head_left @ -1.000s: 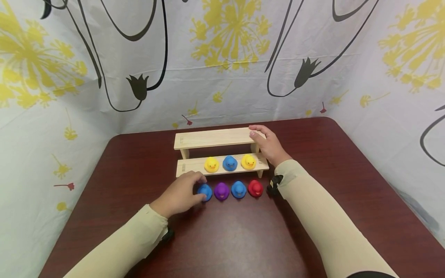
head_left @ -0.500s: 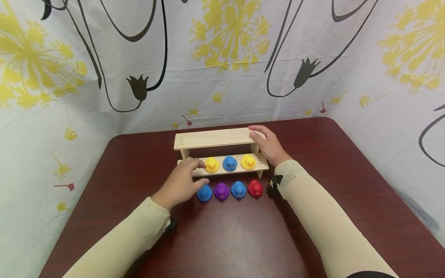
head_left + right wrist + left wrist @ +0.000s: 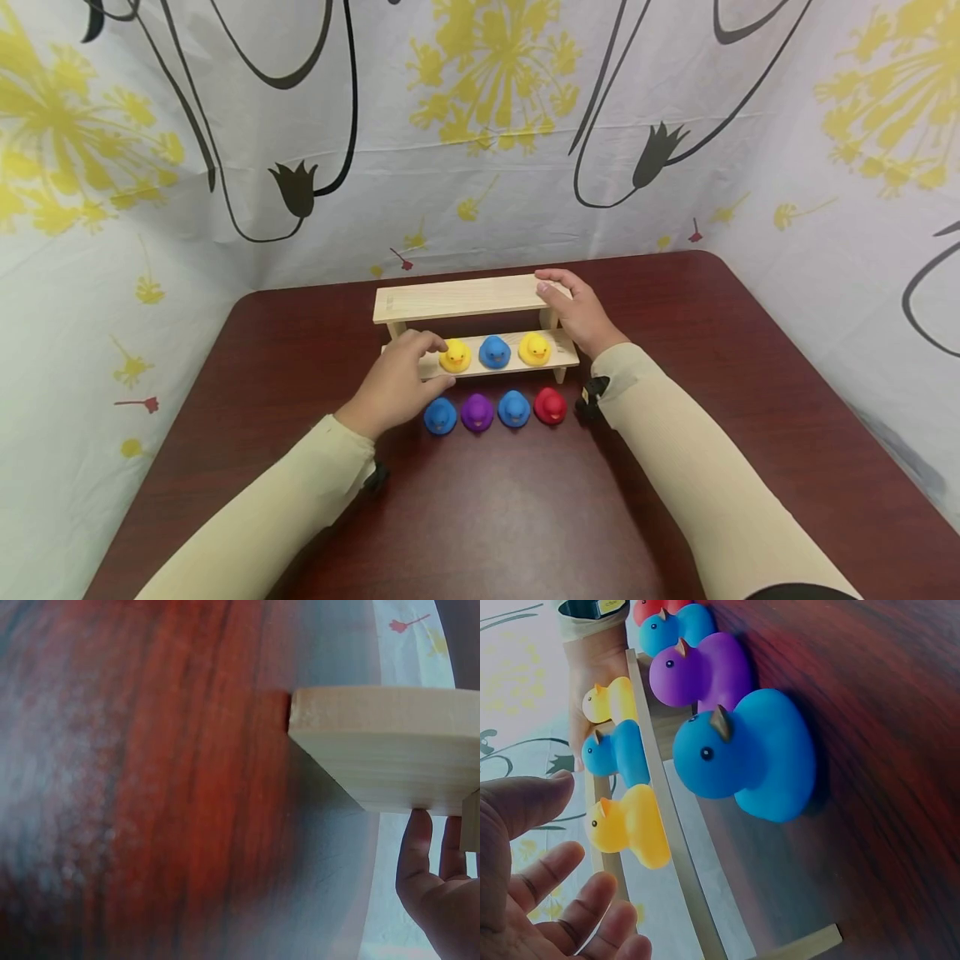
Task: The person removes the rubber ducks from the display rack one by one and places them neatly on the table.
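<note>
- holding the shelf at its end, our right hand has its thumb on the top plank and a finger along the back edge.
- our left hand is relaxed and grips nothing; its thumb and fingers stand apart over the other end of the lower step.
- just right of our left fingertips sits the first yellow duck, upright on that step; we cannot tell whether a finger touches it.
- farther right of our left hand, on the same step, we see the step's blue duck, then the other yellow duck, which stands left of our right hand and near it.
- on the table, just below our left thumb, sits the end blue duck.
- running from it toward our right wrist, in front of the shelf, are the purple duck, the middle blue duck and the red duck.
- past both our hands, a white cloth with yellow flowers and dark stems hangs behind the table.
- pale sleeves cover our arms.
</note>
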{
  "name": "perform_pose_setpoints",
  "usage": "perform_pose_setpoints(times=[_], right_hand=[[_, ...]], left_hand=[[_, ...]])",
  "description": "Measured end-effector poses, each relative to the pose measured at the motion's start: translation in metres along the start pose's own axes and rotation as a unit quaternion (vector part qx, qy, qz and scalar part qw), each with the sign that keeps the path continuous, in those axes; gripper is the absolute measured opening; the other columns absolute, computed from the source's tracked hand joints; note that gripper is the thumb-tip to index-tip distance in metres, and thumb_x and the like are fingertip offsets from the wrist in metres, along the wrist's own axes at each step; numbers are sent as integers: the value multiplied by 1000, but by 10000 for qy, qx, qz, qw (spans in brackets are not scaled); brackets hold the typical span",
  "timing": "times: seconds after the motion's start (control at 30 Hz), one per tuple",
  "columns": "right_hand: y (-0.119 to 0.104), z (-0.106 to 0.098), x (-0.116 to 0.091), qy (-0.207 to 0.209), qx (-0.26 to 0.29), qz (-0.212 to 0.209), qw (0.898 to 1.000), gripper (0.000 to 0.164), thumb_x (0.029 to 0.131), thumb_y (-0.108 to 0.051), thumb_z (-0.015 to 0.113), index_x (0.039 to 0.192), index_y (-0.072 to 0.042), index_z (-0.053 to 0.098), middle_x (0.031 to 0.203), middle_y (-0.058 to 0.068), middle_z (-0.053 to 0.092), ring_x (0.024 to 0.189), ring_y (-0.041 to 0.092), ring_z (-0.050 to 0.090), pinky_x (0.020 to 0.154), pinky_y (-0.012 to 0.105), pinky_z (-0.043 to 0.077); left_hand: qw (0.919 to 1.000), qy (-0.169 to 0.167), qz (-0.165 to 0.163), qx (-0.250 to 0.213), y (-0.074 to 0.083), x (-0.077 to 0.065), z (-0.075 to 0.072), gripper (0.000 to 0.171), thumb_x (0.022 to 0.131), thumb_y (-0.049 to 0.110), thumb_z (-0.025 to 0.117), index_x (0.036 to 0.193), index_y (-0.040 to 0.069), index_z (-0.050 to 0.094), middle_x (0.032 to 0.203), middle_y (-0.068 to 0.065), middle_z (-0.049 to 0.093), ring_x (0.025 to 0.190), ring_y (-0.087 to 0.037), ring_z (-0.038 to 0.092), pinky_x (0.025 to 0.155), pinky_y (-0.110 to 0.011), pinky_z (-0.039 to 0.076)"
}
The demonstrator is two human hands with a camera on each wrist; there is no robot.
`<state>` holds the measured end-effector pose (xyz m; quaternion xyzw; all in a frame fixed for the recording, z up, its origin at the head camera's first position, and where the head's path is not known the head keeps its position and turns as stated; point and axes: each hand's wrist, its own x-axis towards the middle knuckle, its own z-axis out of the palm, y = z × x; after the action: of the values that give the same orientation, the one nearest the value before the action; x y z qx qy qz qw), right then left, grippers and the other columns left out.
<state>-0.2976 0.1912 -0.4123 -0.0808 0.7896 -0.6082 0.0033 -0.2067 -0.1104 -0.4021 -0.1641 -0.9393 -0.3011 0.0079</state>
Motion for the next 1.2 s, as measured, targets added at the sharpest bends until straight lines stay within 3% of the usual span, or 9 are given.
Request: perform_pose_setpoints(times=[0.23, 0.5, 1.2], right_hand=[[1, 0, 0, 21, 73, 13, 10000, 42, 110, -26, 58, 147, -7, 57, 162, 14, 43, 153, 34, 34, 127, 56, 25], [0, 2, 0, 53, 37, 21, 10000, 42, 110, -26, 59, 147, -6, 57, 162, 15, 44, 153, 34, 33, 127, 56, 24], [1, 2, 0, 70, -10, -77, 9999, 41, 110, -24, 59, 146, -5, 57, 161, 16, 45, 152, 34, 34, 127, 56, 25]], left_hand=[[9999, 101, 21, -57, 2, 9, 4, 42, 90, 27, 84, 124, 9, 68, 129, -12, 64, 120, -33, 60, 106, -50, 51], [9997, 67, -20, 218, 3, 16, 8, 44, 91, 29, 83, 127, 9, 67, 130, -13, 63, 120, -31, 58, 104, -49, 52], [9995, -14, -107, 296, -1, 25, 14, 41, 94, 30, 81, 126, 9, 67, 127, -13, 63, 114, -30, 59, 97, -45, 54]])
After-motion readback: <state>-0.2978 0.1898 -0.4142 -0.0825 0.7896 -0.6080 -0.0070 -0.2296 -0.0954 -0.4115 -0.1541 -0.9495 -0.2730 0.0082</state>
